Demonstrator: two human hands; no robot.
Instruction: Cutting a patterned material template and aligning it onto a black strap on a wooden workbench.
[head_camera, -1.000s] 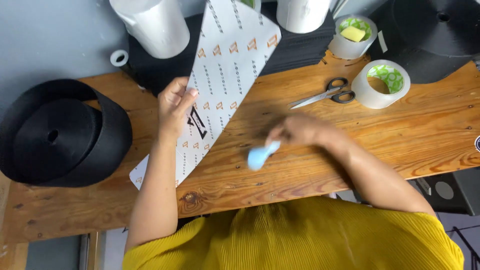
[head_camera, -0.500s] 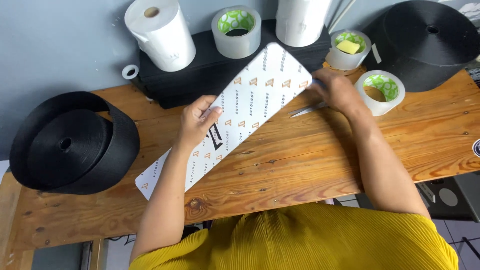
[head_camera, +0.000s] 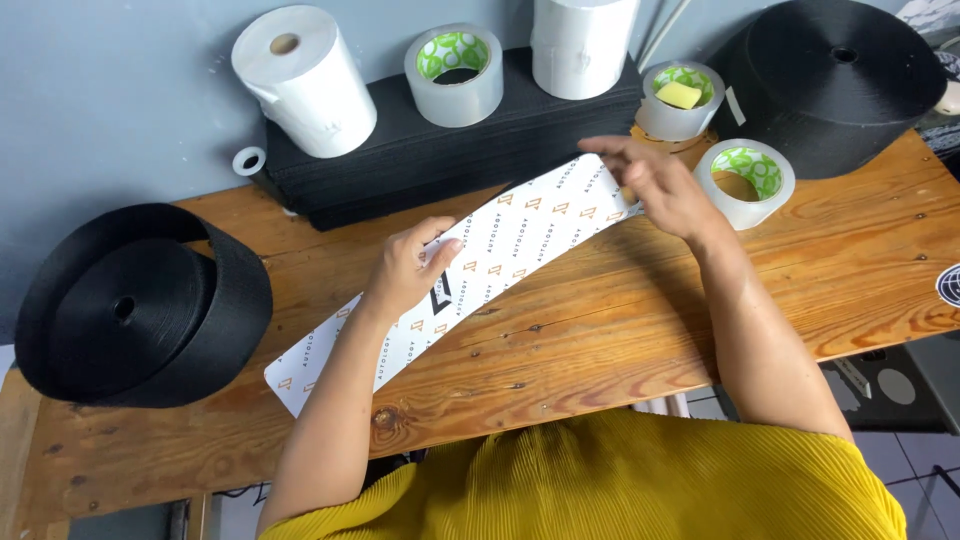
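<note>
A long white printed sheet with small orange marks lay slantwise across the wooden table, one end near the front edge on the person's left, the other reaching back toward the tape rolls. The left hand rested on the middle of the sheet, fingers bent and pressing it flat rather than clenched around anything. The right hand was at the sheet's far end, fingers spread loosely over its corner; whether they pinched the edge or only touched it could not be told, since the hand was somewhat blurred and covered that corner. Just beside this hand stood a clear tape roll with a green-patterned core, flat on the table. Behind it a second tape roll held a yellow block in its hollow, and a third tape roll sat on top of a black stack of flat material along the wall. Three tape rolls in all were counted. Two white paper rolls stood on that stack, one tilted at the left and one upright partly cut off by the frame. Two big black webbing rolls flanked the work: one on the left end of the table, near the sheet's near end, and one at the back right. A small white ring lay against the wall.
</note>
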